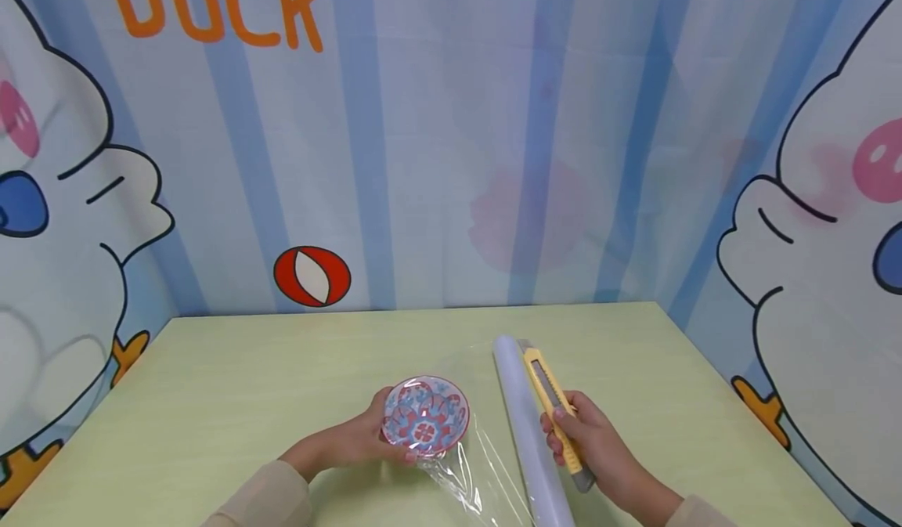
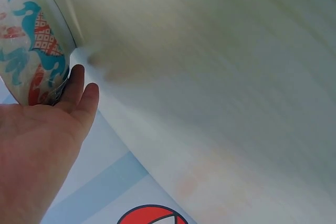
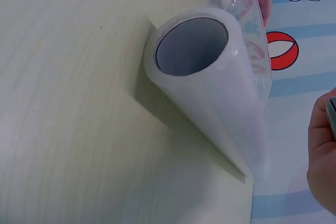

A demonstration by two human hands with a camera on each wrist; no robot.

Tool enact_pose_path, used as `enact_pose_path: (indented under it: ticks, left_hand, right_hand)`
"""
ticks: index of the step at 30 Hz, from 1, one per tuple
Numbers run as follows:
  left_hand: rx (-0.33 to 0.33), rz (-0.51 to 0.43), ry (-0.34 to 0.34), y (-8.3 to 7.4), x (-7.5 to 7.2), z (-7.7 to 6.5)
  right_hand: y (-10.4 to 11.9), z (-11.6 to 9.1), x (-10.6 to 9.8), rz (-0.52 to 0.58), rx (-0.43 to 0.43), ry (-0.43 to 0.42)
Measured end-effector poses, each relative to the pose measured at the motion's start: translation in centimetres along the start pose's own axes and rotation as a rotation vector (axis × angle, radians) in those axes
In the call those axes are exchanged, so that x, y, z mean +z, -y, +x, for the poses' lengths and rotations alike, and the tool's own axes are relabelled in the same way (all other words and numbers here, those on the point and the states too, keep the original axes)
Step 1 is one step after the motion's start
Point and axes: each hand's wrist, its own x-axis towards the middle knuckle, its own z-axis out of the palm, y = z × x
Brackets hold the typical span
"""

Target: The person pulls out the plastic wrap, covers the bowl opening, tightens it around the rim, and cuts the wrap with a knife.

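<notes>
Right now I have the bowl [image 1: 425, 417] in my left grip [image 1: 355, 438], which holds it from the left, fingers at the far side and thumb at the near side of the rim. It is small and round, with a thin red edge and a pale inside crowded with blue and red floral shapes; a red-and-white flower sits at the middle. Clear film [image 1: 474, 492] lies over its top, glossy, with bright glints, so I see the pattern through it. From my left wrist, the outer wall shows white with turquoise swirls, red strokes and a patch of red lattice. The bowl is over the near-middle part of the pale yellow-green counter [image 1: 282, 386], left of the roll [image 1: 527, 433]; I cannot tell whether its base touches down.

The film runs from the bowl towards the roll, creased into bright streaks at the near side. The roll lies lengthwise, pointing away from me, whitish and smooth, and my right wrist view looks into its hollow core.

My right grip [image 1: 597, 442] is curled round a yellow knife [image 1: 546, 386] with grey ends, thumb along its body, just beside the roll's right side. Behind everything hangs a blue-striped backdrop [image 1: 451, 120].
</notes>
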Motion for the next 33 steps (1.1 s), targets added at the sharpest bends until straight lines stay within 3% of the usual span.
enact_pose_path:
  ticks: [6,11,15,24,33]
  left_hand:
    - [0.012,0.003,0.0,0.0,-0.1,0.0]
    - [0.007,0.004,0.002,0.0,0.0,0.0]
    - [0.003,0.006,0.001,0.0,0.0,0.0]
    - [-0.019,0.017,-0.002,-0.2,-0.1,0.0]
    - [-0.059,0.019,0.004,-0.4,0.0,0.0]
  right_hand:
    - [-0.1,-0.1,0.2,-0.056,-0.042,-0.04]
    - [-0.3,-0.1,0.1,-0.091,0.019,-0.162]
    - [-0.4,-0.2,-0.1,-0.081,0.047,-0.197]
    - [0.5,-0.5,0.2,0.07,0.122,0.039]
    - [0.4,-0.6,0.9,0.001,0.09,-0.026]
